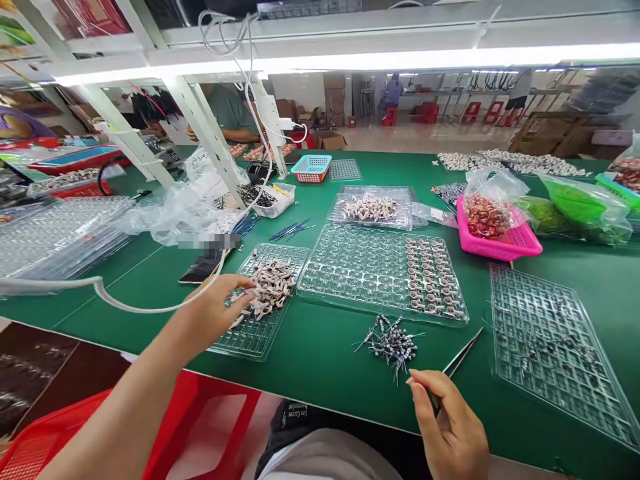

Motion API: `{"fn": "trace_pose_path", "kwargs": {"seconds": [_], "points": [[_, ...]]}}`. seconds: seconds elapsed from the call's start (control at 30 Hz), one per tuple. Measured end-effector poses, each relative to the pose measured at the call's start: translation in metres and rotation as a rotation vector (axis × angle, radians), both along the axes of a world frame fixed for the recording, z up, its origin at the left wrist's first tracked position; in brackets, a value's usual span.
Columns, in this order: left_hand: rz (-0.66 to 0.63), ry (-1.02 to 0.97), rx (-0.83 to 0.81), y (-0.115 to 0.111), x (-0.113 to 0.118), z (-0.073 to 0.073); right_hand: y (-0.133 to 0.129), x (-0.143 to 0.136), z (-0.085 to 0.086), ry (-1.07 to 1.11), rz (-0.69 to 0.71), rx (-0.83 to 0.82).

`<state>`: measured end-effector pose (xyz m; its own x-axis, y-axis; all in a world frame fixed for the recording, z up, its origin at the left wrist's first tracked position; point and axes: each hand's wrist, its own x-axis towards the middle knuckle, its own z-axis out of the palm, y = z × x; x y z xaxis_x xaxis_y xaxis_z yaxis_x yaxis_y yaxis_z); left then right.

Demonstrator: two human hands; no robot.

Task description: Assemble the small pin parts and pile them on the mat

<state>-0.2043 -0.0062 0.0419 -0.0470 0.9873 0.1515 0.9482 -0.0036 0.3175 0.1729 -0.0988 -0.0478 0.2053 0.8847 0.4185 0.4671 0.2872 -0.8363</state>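
My left hand (pixel 217 310) reaches over a pile of small pale pinkish parts (pixel 273 287) heaped on a clear plastic tray (pixel 245 343). Its thumb and index finger are apart at the pile's left edge. Near the table's front edge, my right hand (pixel 450 420) is closed around metal tweezers (pixel 465 353), whose tips point up and to the right. Its thumb and index fingertips come close together; whether anything small sits between them I cannot tell. Just beyond lies a heap of small dark components with wire leads (pixel 393 343). Behind it, a large moulded tray (pixel 350 267) holds rows of the pinkish parts on its right side.
At right lies another clear tray (pixel 555 347) with scattered dark pieces. A pink basket (pixel 500 248) holds bagged reddish parts. More pale parts (pixel 370 208) sit on stacked trays behind. A white cable (pixel 145 308) hangs across the left side, above my left forearm.
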Motion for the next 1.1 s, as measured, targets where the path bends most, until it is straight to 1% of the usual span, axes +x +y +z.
{"fn": "trace_pose_path", "kwargs": {"seconds": [0.07, 0.1, 0.17, 0.23, 0.3, 0.37, 0.43, 0.47, 0.5, 0.53, 0.63, 0.73, 0.8, 0.87, 0.93, 1.0, 1.1], "points": [[0.048, 0.077, -0.067, 0.000, -0.021, -0.007, 0.002, 0.000, -0.001, -0.015, 0.025, 0.032], [0.047, 0.095, -0.081, 0.000, -0.025, -0.010, 0.003, 0.001, -0.001, -0.031, 0.042, 0.049], [-0.015, 0.099, -0.062, 0.004, -0.023, -0.016, 0.005, 0.002, -0.001, -0.070, 0.072, 0.084], [-0.132, 0.091, 0.013, 0.014, -0.006, -0.021, 0.006, 0.002, -0.001, -0.097, 0.090, 0.118], [-0.267, 0.079, 0.093, 0.030, 0.023, -0.024, 0.006, 0.001, -0.002, -0.102, 0.095, 0.145], [-0.426, 0.059, 0.138, 0.050, 0.060, -0.024, 0.007, 0.000, -0.002, -0.099, 0.103, 0.161], [-0.600, 0.038, 0.121, 0.074, 0.104, -0.021, 0.007, 0.000, -0.003, -0.089, 0.113, 0.173], [-0.647, 0.039, 0.088, 0.087, 0.126, -0.019, 0.007, -0.001, -0.004, -0.083, 0.116, 0.183], [-0.671, 0.050, 0.026, 0.101, 0.148, -0.017, 0.007, -0.002, -0.004, -0.077, 0.117, 0.191], [-0.680, 0.050, 0.007, 0.116, 0.169, -0.016, 0.007, -0.002, -0.005, -0.070, 0.114, 0.200], [-0.645, 0.039, -0.021, 0.162, 0.223, -0.016, 0.007, -0.006, -0.007, -0.041, 0.076, 0.207], [-0.576, 0.018, -0.096, 0.200, 0.261, -0.018, 0.008, -0.009, -0.009, -0.005, 0.031, 0.202], [-0.557, 0.008, -0.147, 0.214, 0.278, -0.018, 0.008, -0.011, -0.011, 0.002, 0.022, 0.211], [-0.564, 0.003, -0.186, 0.217, 0.288, -0.016, 0.009, -0.011, -0.013, 0.010, 0.029, 0.232], [-0.597, -0.001, -0.219, 0.209, 0.292, -0.013, 0.009, -0.011, -0.014, 0.022, 0.046, 0.247], [-0.653, -0.005, -0.249, 0.192, 0.291, -0.010, 0.009, -0.010, -0.013, 0.032, 0.066, 0.243], [-0.777, -0.006, -0.294, 0.156, 0.282, -0.007, 0.009, -0.009, -0.008, 0.028, 0.089, 0.243]]}}
